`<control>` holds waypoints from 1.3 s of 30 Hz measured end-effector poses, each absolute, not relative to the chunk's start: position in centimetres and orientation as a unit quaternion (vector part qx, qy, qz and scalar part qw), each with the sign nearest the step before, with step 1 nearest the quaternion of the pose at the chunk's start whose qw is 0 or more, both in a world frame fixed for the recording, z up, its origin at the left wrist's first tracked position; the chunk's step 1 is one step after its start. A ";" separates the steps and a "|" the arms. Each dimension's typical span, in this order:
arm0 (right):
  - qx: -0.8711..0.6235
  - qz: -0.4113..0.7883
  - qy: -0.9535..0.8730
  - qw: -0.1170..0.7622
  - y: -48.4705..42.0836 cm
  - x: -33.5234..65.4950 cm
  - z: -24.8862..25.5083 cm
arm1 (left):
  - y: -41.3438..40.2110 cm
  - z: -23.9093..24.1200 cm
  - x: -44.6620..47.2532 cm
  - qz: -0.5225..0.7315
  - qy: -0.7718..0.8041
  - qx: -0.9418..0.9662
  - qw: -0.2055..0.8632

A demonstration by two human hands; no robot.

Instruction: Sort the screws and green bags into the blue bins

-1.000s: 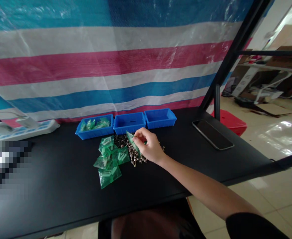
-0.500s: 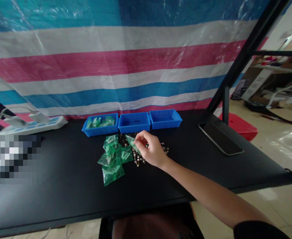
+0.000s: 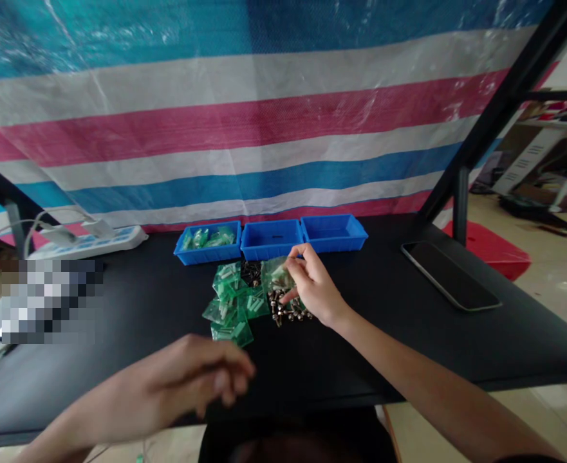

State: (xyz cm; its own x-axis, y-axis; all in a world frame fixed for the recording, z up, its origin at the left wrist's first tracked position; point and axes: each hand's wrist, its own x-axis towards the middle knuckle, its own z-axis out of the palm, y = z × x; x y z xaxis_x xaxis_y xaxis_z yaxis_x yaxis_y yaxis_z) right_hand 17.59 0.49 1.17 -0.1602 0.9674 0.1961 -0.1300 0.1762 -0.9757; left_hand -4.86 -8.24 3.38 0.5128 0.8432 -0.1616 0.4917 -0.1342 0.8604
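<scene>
My right hand [image 3: 315, 283] pinches the edge of a small green-tinted plastic bag [image 3: 274, 273] with pale pieces inside. The bag hangs over a pile of metal screws [image 3: 283, 308], partly hidden by the fingers. To its left, several similar green bags [image 3: 228, 299] lie heaped on the black table [image 3: 143, 308], with whitish cylindrical pieces inside. Smaller dark screws [image 3: 251, 273] lie behind them. My left hand [image 3: 191, 379], slightly blurred, hovers near the table's front edge with loosely bent fingers and nothing visible in them.
Three blue trays stand in a row at the back: the left tray [image 3: 179, 252] has green bags in it, beside a middle tray [image 3: 271, 249] and a right tray [image 3: 334, 241]. A power strip [image 3: 114, 239] is at back left. A phone [image 3: 450, 276] lies at right.
My left hand has come into view from the lower left. The view has shifted slightly left. The bag in my right hand now hangs more spread out above the screws.
</scene>
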 end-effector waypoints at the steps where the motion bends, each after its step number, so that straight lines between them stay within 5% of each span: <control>1: -0.375 0.531 -0.545 0.530 0.4 17.5 1.1 | -6.5 3.9 -3.6 0.201 0.456 0.727 0.473; 4: -0.379 0.551 -0.520 0.532 0.2 17.3 1.1 | -2.0 4.1 -0.5 0.327 0.483 0.712 0.390; 10: -0.399 0.527 -0.557 0.503 -0.2 17.6 1.4 | 0.3 2.6 1.3 0.327 0.458 0.757 0.333; 20: -0.440 0.447 -0.656 0.420 -0.1 17.5 0.0 | 0.6 -0.4 -0.6 0.342 0.478 0.717 0.374; 39: -0.395 0.478 -0.656 0.430 -1.3 16.9 0.5 | 0.3 -1.0 -0.2 0.411 0.460 0.710 0.339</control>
State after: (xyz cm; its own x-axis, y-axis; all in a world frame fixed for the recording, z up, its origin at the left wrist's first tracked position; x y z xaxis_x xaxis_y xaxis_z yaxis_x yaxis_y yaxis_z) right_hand 16.94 -1.33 0.51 -0.3181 0.9295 0.1866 0.1067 0.2306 -0.9672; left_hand -0.21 0.33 -0.95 0.2386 0.9321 0.2724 0.3748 -0.3472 0.8597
